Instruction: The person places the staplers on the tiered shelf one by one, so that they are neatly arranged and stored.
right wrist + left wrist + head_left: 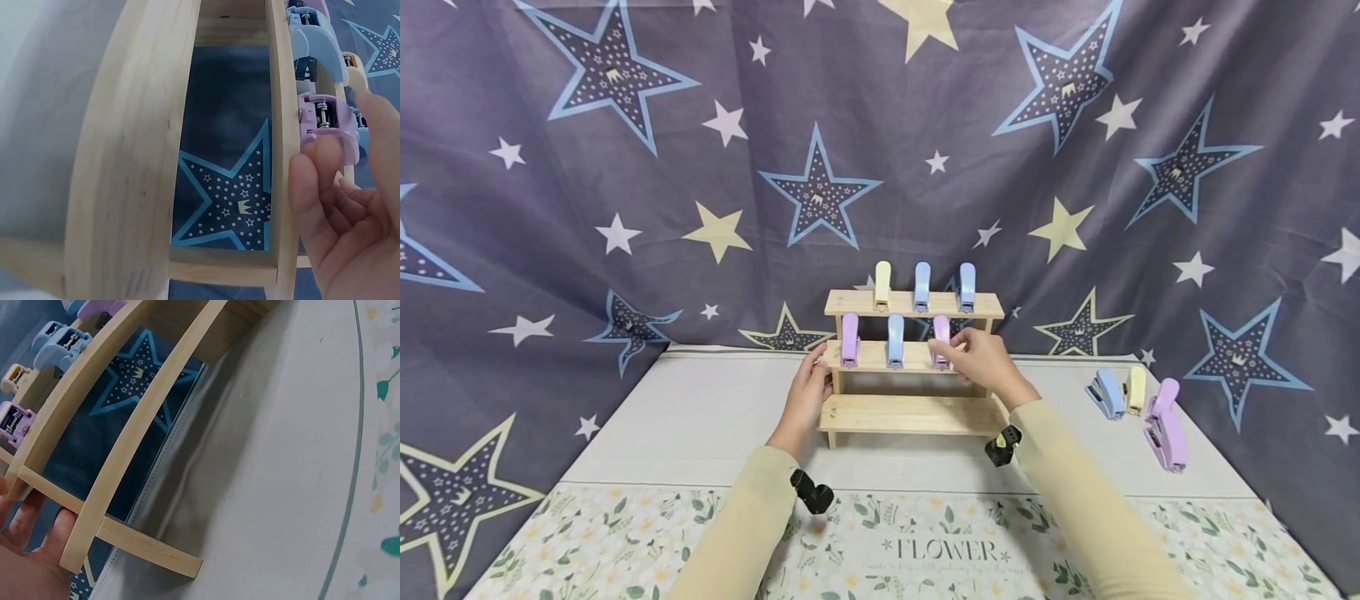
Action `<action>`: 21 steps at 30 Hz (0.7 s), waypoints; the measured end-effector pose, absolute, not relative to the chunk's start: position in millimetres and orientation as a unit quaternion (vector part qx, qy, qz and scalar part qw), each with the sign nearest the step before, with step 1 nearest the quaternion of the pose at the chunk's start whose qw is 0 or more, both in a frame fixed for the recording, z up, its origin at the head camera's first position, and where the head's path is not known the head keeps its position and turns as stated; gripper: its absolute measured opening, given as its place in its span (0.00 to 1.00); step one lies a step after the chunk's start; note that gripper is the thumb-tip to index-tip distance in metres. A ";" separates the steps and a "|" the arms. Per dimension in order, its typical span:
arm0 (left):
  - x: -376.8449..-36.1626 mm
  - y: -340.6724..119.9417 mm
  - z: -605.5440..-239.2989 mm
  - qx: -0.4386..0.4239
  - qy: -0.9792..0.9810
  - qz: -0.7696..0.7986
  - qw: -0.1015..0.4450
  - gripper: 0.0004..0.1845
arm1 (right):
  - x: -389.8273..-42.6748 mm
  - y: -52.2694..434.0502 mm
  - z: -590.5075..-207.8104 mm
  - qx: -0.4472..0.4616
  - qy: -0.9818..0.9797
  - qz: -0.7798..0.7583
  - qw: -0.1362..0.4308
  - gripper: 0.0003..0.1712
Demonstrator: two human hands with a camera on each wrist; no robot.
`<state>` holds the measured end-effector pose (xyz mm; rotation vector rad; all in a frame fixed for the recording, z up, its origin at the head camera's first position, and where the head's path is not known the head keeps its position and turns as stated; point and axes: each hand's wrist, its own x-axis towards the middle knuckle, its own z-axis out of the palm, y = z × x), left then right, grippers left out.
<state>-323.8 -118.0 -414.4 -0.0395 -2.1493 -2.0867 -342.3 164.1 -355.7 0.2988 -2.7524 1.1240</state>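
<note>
A three-tier wooden display rack (910, 414) stands on the table. My left hand (807, 396) holds its left end at the middle shelf, some fingers passing behind the side support. At the right end of that shelf, my right hand (985, 360) pinches a purple stapler (941, 333) that stands nose down with its handle upward. Left of it on the same shelf are a blue stapler (895, 337) and another purple stapler (849, 337). On the top shelf stand a yellow stapler (882, 283) and two blue staplers, one in the middle (922, 285) and one at right (967, 285).
On the table to the right lie a blue stapler (1106, 393), a yellow stapler (1135, 390) and two purple staplers (1167, 437) close together. The lowest shelf is bare wood. A star-patterned curtain (820, 83) hangs behind; a floral cloth (955, 550) covers the table's front.
</note>
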 end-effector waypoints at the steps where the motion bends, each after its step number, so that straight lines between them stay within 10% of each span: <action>1: -323.5 -118.0 -414.1 -0.013 -0.715 -0.695 0.074 0.22 | -341.0 165.1 -355.7 0.100 -0.918 0.375 0.077 0.27; 21: -326.2 -119.0 -417.4 -0.010 -0.714 -0.695 0.081 0.22 | -310.3 240.0 -362.2 0.111 -0.930 0.340 0.085 0.24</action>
